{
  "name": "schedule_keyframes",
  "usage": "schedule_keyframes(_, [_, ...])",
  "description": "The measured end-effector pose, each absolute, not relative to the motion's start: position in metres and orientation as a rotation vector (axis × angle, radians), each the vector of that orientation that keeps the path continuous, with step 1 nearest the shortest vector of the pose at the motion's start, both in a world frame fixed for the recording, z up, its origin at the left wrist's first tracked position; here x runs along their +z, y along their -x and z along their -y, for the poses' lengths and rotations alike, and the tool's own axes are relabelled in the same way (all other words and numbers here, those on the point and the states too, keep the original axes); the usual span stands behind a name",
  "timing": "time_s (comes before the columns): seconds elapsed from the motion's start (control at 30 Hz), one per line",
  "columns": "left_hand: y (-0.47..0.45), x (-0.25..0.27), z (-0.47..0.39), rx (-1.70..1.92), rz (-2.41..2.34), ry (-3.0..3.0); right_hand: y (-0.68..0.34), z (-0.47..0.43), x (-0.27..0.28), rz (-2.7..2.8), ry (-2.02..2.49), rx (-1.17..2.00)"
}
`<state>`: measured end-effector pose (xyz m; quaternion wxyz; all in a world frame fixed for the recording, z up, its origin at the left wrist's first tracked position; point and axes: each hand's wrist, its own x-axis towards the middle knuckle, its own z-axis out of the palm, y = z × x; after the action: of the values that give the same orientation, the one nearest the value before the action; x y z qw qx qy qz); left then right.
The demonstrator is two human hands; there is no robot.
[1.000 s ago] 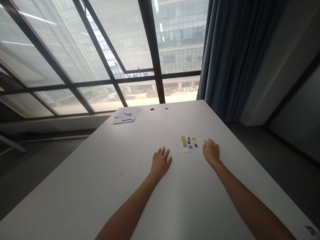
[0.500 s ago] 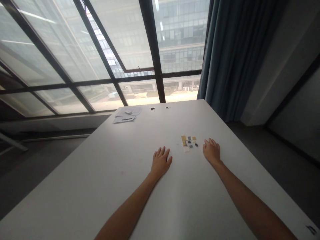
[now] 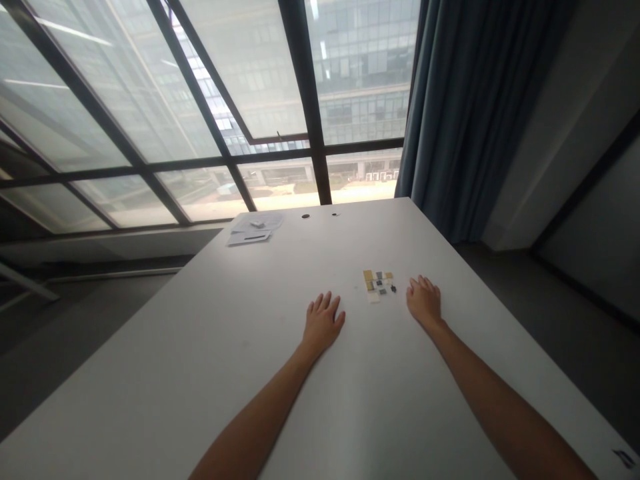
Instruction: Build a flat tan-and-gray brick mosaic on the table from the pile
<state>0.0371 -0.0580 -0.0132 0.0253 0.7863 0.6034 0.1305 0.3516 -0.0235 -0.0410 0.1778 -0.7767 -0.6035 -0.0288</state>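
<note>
My left hand [image 3: 323, 322] lies palm down on the white table [image 3: 210, 373], its fingers spread and nothing in it. To the right, my right hand [image 3: 424, 300] also rests on the tabletop, fingers stretched out and somewhat apart. Between the two hands, a little farther off, lies a group of several small flat pieces. Among them are a yellowish piece [image 3: 369, 275], a grey piece [image 3: 383, 291], a pale square [image 3: 373, 299] and a small black piece [image 3: 393, 289] nearest my right hand. Neither hand touches them. They are too small for me to tell their kind.
Papers [image 3: 249, 237] with a small white object [image 3: 257, 225] on them lie at the table's far left corner. A round dark hole [image 3: 305, 216] is near the far edge. Beyond stand large windows [image 3: 270, 73] and a blue curtain [image 3: 450, 133].
</note>
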Motion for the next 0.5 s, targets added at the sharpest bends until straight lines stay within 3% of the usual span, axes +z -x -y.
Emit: schedule_keyframes(0.5, [-0.0366, -0.0157, 0.0563, 0.414, -1.855, -2.435, -0.3523, 0.0237, -0.0392, 1.705, 2.190, -0.065])
